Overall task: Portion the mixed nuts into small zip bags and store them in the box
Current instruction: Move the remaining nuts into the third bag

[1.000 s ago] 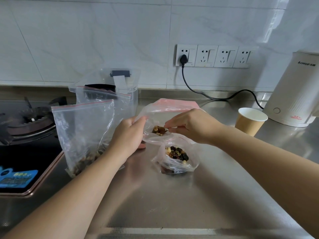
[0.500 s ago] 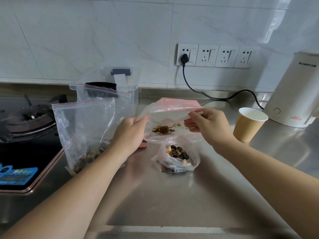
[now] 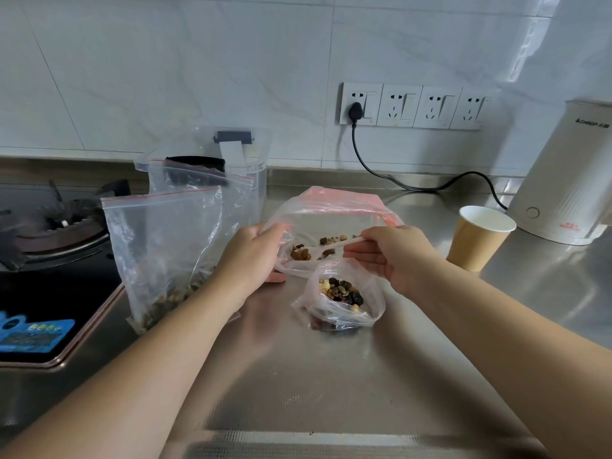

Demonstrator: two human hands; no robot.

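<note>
A large clear zip bag (image 3: 331,207) with a pink zip strip lies open on the steel counter (image 3: 331,376), a few mixed nuts (image 3: 301,253) inside it. My left hand (image 3: 251,256) grips the bag's left edge. My right hand (image 3: 394,256) pinches a thin white strip at the bag's near lip. Just in front stands a small zip bag (image 3: 341,303), open, with mixed nuts in it; neither hand touches it. At the back left is the clear plastic box (image 3: 258,183), partly hidden by bags.
Two taller clear zip bags (image 3: 165,246) stand upright left of my left arm, with nuts at their bottoms. A gas stove (image 3: 49,233) fills the far left. A paper cup (image 3: 477,243) and a white kettle (image 3: 569,180) stand at the right, with a black power cord (image 3: 414,185) along the wall.
My right hand has come out from over the nuts in the large bag and now pinches its near lip. My left hand has kept its hold on the left edge.
</note>
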